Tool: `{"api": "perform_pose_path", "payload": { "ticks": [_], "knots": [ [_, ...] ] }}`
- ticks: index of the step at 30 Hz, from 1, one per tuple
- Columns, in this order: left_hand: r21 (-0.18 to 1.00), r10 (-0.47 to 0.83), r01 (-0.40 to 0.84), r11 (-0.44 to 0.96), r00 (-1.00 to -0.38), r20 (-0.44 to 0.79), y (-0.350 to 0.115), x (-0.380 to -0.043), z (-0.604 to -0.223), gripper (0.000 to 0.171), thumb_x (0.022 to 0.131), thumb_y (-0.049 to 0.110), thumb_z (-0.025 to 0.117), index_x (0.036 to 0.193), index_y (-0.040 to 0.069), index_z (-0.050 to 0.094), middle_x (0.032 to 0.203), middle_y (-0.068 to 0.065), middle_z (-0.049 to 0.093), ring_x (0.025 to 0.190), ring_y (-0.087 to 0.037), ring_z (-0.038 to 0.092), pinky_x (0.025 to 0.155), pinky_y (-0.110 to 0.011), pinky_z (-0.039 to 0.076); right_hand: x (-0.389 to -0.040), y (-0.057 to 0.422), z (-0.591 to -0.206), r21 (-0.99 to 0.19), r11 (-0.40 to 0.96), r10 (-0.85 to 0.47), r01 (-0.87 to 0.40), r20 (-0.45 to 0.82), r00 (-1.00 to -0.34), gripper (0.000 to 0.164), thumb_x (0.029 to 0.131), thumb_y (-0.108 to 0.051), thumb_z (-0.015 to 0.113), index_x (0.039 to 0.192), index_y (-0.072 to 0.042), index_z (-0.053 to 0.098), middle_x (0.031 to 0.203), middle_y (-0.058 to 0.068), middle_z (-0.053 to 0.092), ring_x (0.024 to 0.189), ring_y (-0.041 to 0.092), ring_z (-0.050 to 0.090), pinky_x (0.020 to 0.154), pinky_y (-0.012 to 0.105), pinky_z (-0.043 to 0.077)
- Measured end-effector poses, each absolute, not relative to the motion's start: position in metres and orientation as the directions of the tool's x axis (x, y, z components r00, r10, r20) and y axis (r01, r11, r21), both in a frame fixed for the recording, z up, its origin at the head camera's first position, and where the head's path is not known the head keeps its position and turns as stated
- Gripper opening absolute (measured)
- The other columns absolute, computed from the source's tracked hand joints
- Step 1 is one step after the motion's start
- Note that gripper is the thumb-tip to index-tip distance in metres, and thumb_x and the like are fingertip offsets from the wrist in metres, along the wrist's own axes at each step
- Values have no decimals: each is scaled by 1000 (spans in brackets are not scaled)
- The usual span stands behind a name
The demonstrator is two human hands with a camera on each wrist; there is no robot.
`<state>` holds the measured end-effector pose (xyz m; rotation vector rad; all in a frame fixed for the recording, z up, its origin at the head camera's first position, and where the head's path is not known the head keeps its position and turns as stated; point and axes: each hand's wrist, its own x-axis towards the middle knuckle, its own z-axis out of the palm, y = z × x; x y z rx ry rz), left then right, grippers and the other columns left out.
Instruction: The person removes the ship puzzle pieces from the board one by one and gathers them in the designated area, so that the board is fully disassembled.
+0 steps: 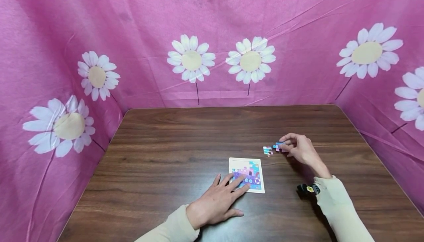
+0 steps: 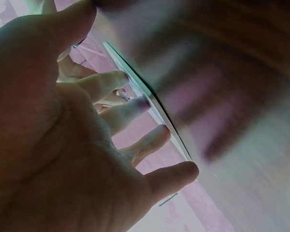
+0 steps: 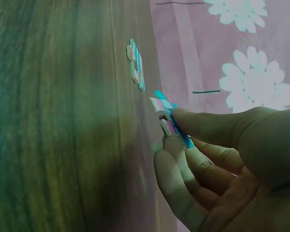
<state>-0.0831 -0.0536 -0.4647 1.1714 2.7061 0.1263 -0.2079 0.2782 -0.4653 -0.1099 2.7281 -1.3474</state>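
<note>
A white-framed jigsaw puzzle point(image 1: 263, 183) lies on the table, its picture a pink and purple castle-like boat over blue. The upper left of its picture area shows bare cream backing. My left hand point(image 1: 216, 201) rests with spread, straight fingers over the frame's left and lower part. To the right and farther back, my right hand point(image 1: 300, 150) pinches a blue and pink jigsaw piece point(image 3: 170, 116) between thumb and fingers. Just left of that piece, another jigsaw piece point(image 1: 267, 150) lies flat on the table; it also shows in the right wrist view.
The brown wood-grain table point(image 1: 159, 153) reaches back to a pink curtain point(image 1: 212, 10) printed with white daisies, which hangs on the sides too. A black device with a yellow mark point(image 1: 309, 189) is strapped at the right wrist.
</note>
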Motion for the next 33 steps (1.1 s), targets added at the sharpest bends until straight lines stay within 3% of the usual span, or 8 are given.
{"api": "perform_pose_path", "payload": {
  "ticks": [8,13,17,24,33],
  "knots": [
    [149,720,704,694,-685,-116,-54,-82,-464,79,99,64,54,164,24,33,173,2,31,156,-29,36,119,-63,38,-207,280,-468,-723,690,-101,-34,-50,-994,19,96,-11,75,108,3,74,92,18,79,66,12,71,59,27,59],
    [126,701,690,713,-704,-113,-55,-84,-465,81,98,65,54,164,23,33,172,3,31,156,-29,37,120,-62,37,-208,280,-471,-649,756,-96,-87,22,-995,17,92,-15,80,103,-2,78,84,11,78,61,8,68,63,21,49],
    [98,688,681,726,-717,-114,-54,-85,-464,82,98,67,53,165,24,32,173,3,29,155,-28,38,121,-61,37,-208,281,-472,-579,804,-96,-137,100,-990,14,88,-17,84,97,-7,80,80,7,78,67,8,65,68,25,44],
    [90,677,671,736,-725,-131,-53,-85,-465,83,99,69,49,166,25,28,175,4,25,157,-28,35,123,-60,34,-207,281,-473,-532,828,-119,-178,144,-982,13,87,-16,84,96,-7,80,84,8,77,75,14,68,69,31,47],
    [86,682,676,732,-723,-114,-54,-85,-465,86,98,68,52,168,27,24,175,-1,26,159,-31,33,124,-59,34,-202,260,-463,-533,802,-159,-269,244,-957,9,92,-16,79,94,-7,79,86,9,73,73,12,63,68,27,47]
  ]
}}
